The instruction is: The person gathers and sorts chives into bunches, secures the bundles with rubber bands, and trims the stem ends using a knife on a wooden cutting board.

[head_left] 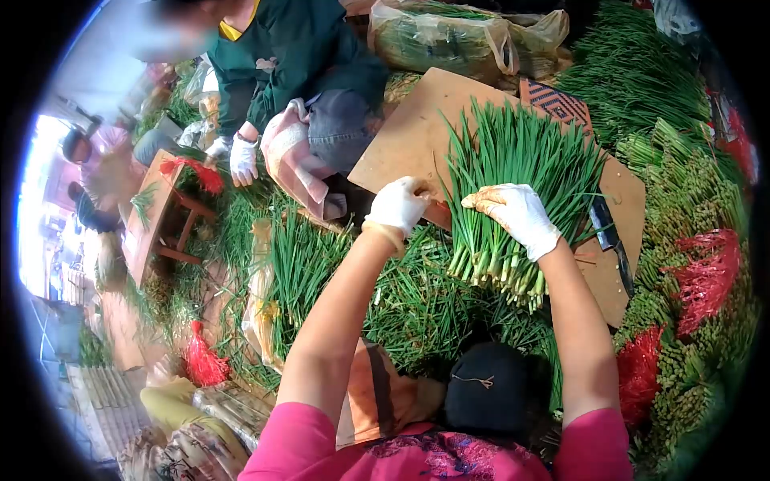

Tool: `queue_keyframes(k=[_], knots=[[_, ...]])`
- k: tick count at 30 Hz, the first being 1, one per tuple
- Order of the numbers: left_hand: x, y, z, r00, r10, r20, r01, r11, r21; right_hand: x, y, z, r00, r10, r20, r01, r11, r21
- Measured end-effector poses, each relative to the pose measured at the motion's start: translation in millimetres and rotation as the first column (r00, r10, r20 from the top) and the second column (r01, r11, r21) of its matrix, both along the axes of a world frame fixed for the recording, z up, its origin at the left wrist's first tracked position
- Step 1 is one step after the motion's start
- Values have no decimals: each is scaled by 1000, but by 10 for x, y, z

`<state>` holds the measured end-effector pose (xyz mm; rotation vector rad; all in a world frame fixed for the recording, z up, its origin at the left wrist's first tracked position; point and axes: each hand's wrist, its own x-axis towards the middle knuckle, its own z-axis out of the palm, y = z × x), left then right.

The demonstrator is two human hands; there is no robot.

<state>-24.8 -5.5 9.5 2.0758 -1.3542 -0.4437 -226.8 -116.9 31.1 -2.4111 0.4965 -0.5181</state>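
A thick bundle of long green chives lies on a wooden board, its pale cut ends over the near edge. My right hand, in a stained white glove, rests across the bundle's lower stems with its fingers pressed together on them. My left hand, also gloved, is just left of the bundle with thumb and fingers curled into a pinch. Something red shows between that hand and the chives, but what the fingers hold is hidden. A dark-handled knife lies on the board beside the bundle.
Loose greens cover the ground below the board. Budded stems and red plastic strands are piled at right. A co-worker in a dark green top sits opposite. A wooden bench stands farther left.
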Motion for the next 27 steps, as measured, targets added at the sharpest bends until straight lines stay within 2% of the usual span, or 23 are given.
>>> queue_keyframes(k=[3, 6, 7, 10, 11, 13, 14, 15, 16, 18, 19, 20, 21, 22, 23, 24, 25, 26, 27], knots=[[0, -217, -47, 980, -127, 154, 99, 979, 178, -3, -5, 33, 999, 4, -34, -3, 1000, 23], [8, -352, -74, 945, -279, 170, 214, 921, 324, -9, -8, 3, 1000, 8, -13, -9, 999, -33], [-7, -377, -72, 933, -316, 172, 236, 899, 369, -13, -7, 3, 1000, 4, -30, -3, 1000, 26], [-85, -375, 35, 903, -350, 251, 215, 871, 441, -17, -28, -67, 1000, 7, 30, -7, 1000, -11], [-103, -355, 30, 895, -343, 287, 196, 877, 438, -13, -46, -86, 999, 32, 39, -28, 993, -115], [-176, -349, 19, 870, -340, 356, 175, 889, 423, 2, -32, -74, 998, 58, 37, -49, 975, -219], [-172, -366, 30, 827, -432, 361, 254, 858, 446, -31, -36, -72, 998, 54, 27, -45, 961, -272], [-189, -369, 107, 861, -421, 284, 259, 845, 467, -35, -24, -67, 995, 45, 94, -25, 979, -202], [-202, -370, 165, 888, -411, 206, 269, 828, 491, -37, 18, 42, 982, -16, 188, 60, 972, -228], [-118, -434, -161, 918, -308, 250, 228, 925, 304, -168, 12, 286, 926, -72, 369, 195, 932, -307], [-159, -425, -104, 945, -252, 208, 188, 940, 283, -303, 38, 514, 900, -118, 419, 194, 970, -145], [-153, -457, -137, 942, -250, 223, 187, 945, 268, -528, 138, 752, 879, -209, 429, 294, 945, -142], [-154, -470, -149, 943, -252, 218, 197, 949, 247, -745, 191, 832, 825, -341, 451, 385, 923, -6], [-160, -482, -154, 945, -250, 212, 202, 953, 224, -931, 218, 823, 723, -477, 499, 419, 878, 232], [-181, -489, -139, 943, -249, 220, 198, 953, 231, -1180, 239, 837, 682, -581, 444, 485, 814, 319], [-203, -496, -101, 941, -249, 229, 194, 952, 237, -1411, 294, 905, 690, -681, 245, 660, 731, 174], [-213, -511, -72, 938, -248, 241, 189, 952, 242, -1635, 274, 746, 627, -771, 106, 732, 631, 256], [-207, -521, -64, 938, -262, 226, 207, 949, 239, -1815, 281, 685, 514, -814, -270, 852, 448, 270], [-192, -524, -57, 938, -275, 212, 223, 945, 238, -1970, 264, 521, 469, -780, -414, 881, 447, 156]])
